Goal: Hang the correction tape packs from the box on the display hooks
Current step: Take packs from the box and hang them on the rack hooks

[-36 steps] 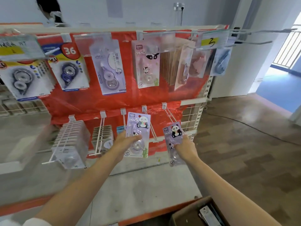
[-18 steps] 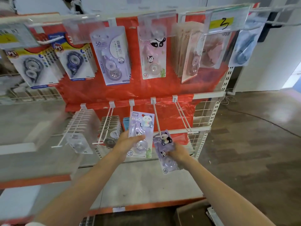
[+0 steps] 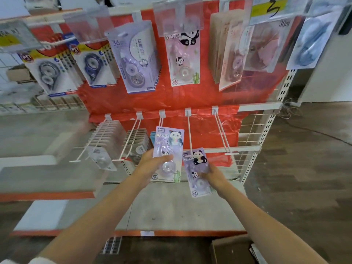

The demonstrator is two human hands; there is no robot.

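Two rows of hooks run across the red-backed display rack (image 3: 190, 96). Far left on the upper row hang blue-and-black correction tape cards (image 3: 51, 73), then a lilac pack marked 36 (image 3: 135, 58), a pink panda pack (image 3: 183, 60) and paler packs further right. On the lower row, the two leftmost hooks carry stacked clear packs (image 3: 103, 147), seen edge-on.

Moving right, the left hand (image 3: 152, 164) grips a purple panda pack (image 3: 168, 153) by its lower half, thumb across the front over the clear blister, fingers curled behind it. That pack stands upright before the third lower hook (image 3: 161, 121), its top at the hook's wire; whether it is threaded on, I cannot tell.

Just beside it, the right hand (image 3: 214, 177) pinches a second panda pack (image 3: 197, 171) from its right edge, thumb on the front and fingers behind. This pack tilts slightly, and its top edge meets the tip of the fourth hook (image 3: 189, 134). The fifth hook (image 3: 222, 134) is bare.

Low at the right, a cardboard box (image 3: 230, 250) sits on the floor.
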